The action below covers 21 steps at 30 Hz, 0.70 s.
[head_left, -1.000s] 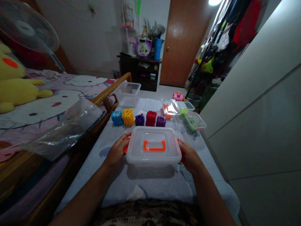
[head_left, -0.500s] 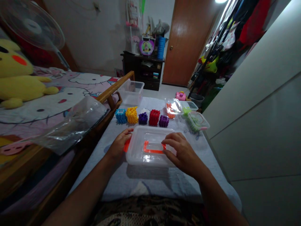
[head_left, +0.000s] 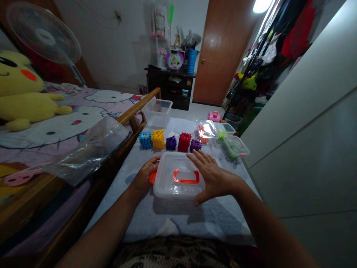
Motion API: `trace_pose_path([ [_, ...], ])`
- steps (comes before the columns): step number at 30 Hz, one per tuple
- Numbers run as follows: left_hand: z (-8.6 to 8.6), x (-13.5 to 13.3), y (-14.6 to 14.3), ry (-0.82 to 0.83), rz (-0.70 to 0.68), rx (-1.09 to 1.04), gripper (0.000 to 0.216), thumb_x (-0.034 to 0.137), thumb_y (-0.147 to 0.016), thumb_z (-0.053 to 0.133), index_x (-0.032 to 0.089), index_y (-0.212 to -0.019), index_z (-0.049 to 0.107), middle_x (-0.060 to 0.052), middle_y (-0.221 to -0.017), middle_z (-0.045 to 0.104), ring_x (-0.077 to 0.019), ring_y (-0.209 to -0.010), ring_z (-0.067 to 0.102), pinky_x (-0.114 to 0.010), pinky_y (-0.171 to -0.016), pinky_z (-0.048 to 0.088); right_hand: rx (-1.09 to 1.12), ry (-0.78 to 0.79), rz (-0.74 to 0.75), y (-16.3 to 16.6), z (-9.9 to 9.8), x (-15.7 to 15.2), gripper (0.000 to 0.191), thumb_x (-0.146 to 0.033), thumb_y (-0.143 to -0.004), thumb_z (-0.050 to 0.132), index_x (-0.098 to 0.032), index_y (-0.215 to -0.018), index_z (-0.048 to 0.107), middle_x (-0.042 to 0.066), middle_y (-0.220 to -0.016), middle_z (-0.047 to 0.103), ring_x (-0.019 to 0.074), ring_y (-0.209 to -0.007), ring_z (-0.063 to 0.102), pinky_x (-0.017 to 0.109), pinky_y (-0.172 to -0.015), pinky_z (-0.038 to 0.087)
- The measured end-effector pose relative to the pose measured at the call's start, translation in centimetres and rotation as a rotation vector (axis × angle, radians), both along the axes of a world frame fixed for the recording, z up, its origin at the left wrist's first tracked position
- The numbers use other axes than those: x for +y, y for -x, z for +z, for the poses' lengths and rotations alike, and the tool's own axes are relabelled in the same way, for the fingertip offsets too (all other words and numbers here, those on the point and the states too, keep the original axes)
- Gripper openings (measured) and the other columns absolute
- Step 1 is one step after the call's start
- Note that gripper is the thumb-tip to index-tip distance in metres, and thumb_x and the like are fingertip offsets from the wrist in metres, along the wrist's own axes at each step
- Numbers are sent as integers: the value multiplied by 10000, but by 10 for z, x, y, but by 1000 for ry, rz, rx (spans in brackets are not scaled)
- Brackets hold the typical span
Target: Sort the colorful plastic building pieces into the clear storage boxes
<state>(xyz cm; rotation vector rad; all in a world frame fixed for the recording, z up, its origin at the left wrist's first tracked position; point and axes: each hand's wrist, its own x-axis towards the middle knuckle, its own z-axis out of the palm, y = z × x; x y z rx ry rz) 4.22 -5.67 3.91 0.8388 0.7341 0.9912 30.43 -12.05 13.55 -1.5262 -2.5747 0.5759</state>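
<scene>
A clear plastic storage box (head_left: 167,169) with a lid and an orange carry handle (head_left: 186,181) lies in front of me. My left hand (head_left: 146,174) grips its left end by the orange latch (head_left: 152,177), fingers curled behind the edge. At the right end, my right hand (head_left: 213,176) is spread open with thumb and fingers apart, covering that end from view; whether it touches the box I cannot tell. Just behind the box stand interlocking-block cubes: blue (head_left: 145,140), yellow (head_left: 158,139), dark purple (head_left: 171,143), red (head_left: 184,142) and purple (head_left: 195,145).
Clear containers hold orange pieces (head_left: 203,140) and green pieces (head_left: 231,149) at the back right. An open clear bin (head_left: 157,113) stands at the back left. A wooden bed rail (head_left: 139,106) borders the table's left, with a plastic bag (head_left: 95,152) over it. White cabinet doors (head_left: 301,149) flank the right.
My right hand has left the orange handle and opened wide at the box's right end. My left hand keeps its hold. The view has shifted slightly.
</scene>
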Motion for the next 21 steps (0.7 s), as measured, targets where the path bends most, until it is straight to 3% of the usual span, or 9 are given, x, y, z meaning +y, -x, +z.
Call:
trace_pose_path([
  [2,0,0,0,0,5,-13,426,244,-661,745,165,-1070,653,-56,-898,754,-193,-695,703,-274,-640,552,21,-2,-41,-5,0,8,1293,-730,-564,780,-204,-1580,176,181,-1633,170,424,-1492,116,601,-1190,160],
  [5,-1,0,1,15,27,-24,448,248,-643,761,174,-1072,653,-44,-872,754,-183,-667,696,-270,-621,553,91,-49,-205,-18,-6,21,990,-596,-743,726,-165,-1534,316,206,-1555,358,403,-1438,306,574,-1151,288],
  [8,2,-1,-1,27,49,-16,464,234,-624,768,168,-1068,653,-42,-869,753,-176,-662,692,-264,-613,553,183,-39,-298,-30,-15,31,639,-419,-847,654,-156,-1410,504,194,-1364,581,349,-1244,557,500,-1036,448],
  [10,4,-2,-2,28,59,-14,466,223,-613,764,161,-1061,654,-46,-871,753,-178,-665,692,-266,-616,555,228,-17,-312,-32,-18,33,477,-360,-862,628,-159,-1294,601,165,-1245,658,309,-1129,626,450,-970,491],
  [16,6,-4,-4,19,58,-2,423,225,-671,721,164,-1083,643,-42,-873,749,-181,-660,695,-270,-616,555,343,-102,-372,-25,-22,33,242,-289,-854,606,-188,-1062,674,97,-1067,697,239,-983,637,382,-882,489],
  [21,2,-3,-2,10,13,-6,415,214,-708,698,160,-1115,630,-49,-883,750,-186,-670,702,-276,-630,559,604,-141,-415,-28,-23,30,172,-323,-810,639,-200,-928,662,41,-950,659,198,-881,599,335,-797,471],
])
